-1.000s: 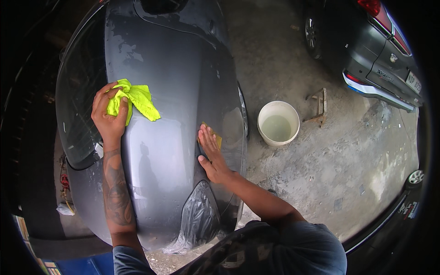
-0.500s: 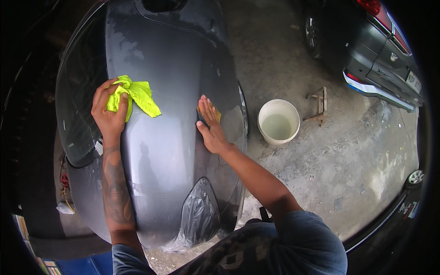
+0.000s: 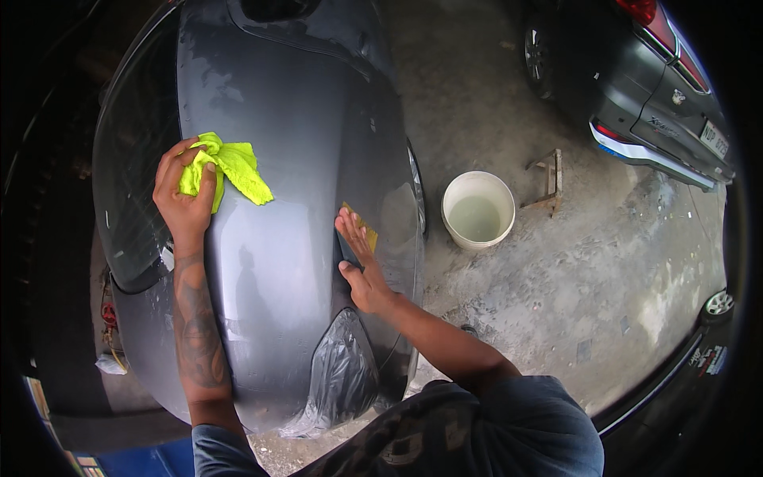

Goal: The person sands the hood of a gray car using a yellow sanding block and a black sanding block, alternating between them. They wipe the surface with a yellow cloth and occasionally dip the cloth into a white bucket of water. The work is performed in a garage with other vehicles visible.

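My left hand [image 3: 183, 191] is closed round a crumpled neon yellow cloth [image 3: 239, 171], resting on the dark grey car panel [image 3: 278, 119] beside the dark window at left. To its right, my right hand [image 3: 362, 266] presses a yellow and dark flat pad [image 3: 368, 238] onto the same panel, fingers extended over it and thumb at its lower edge. Below the right hand, grey plastic sheeting [image 3: 334, 378] covers a pointed, curved section of the car, probably a lamp opening.
On the concrete floor [image 3: 572, 310] to the right stand a white bucket of cloudy water [image 3: 478, 208] and a small wooden stand [image 3: 553, 183]. Another dark car [image 3: 652, 95] is at upper right, and a dark vehicle panel [image 3: 675, 366] edges the lower right.
My right hand and pad slid up the panel about half a second ago and are now back lower down. My left hand with the cloth stays almost in place.
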`<state>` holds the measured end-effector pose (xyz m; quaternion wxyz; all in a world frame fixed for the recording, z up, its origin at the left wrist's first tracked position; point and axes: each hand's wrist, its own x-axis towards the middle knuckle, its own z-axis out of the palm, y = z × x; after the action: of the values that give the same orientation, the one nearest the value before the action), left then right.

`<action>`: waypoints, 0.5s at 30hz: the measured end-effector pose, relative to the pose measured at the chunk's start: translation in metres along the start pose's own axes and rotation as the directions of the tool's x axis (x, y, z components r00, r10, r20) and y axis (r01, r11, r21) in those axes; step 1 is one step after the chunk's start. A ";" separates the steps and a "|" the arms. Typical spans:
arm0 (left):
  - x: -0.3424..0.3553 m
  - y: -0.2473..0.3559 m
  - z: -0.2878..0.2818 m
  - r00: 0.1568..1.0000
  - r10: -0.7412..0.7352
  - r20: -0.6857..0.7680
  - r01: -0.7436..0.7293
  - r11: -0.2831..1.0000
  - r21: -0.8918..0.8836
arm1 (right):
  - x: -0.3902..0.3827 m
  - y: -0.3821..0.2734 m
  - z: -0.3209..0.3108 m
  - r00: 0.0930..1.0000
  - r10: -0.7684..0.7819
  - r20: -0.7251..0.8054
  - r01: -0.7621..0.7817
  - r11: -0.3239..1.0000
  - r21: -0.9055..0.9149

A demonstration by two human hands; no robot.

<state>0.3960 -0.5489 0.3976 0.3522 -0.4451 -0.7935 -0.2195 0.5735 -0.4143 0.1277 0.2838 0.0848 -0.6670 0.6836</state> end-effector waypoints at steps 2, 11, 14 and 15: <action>0.001 0.000 0.000 1.000 -0.002 -0.004 0.002 1.000 -0.003 | -0.006 0.001 0.002 1.000 -0.023 -0.008 0.023 1.000 -0.012; 0.000 -0.001 -0.001 1.000 0.003 -0.010 -0.003 1.000 -0.002 | -0.022 -0.009 0.006 0.999 0.017 0.037 -0.019 0.997 0.068; -0.001 0.000 0.001 1.000 0.000 -0.008 0.000 1.000 -0.012 | -0.004 0.001 -0.003 1.000 -0.012 0.011 0.012 0.999 0.031; 0.002 0.001 0.002 1.000 0.004 -0.006 -0.004 1.000 -0.021 | 0.015 0.005 -0.010 0.999 -0.032 -0.005 0.032 0.999 0.013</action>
<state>0.3949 -0.5457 0.3979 0.3502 -0.4498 -0.7893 -0.2282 0.5613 -0.4006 0.1297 0.2959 0.0956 -0.6602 0.6837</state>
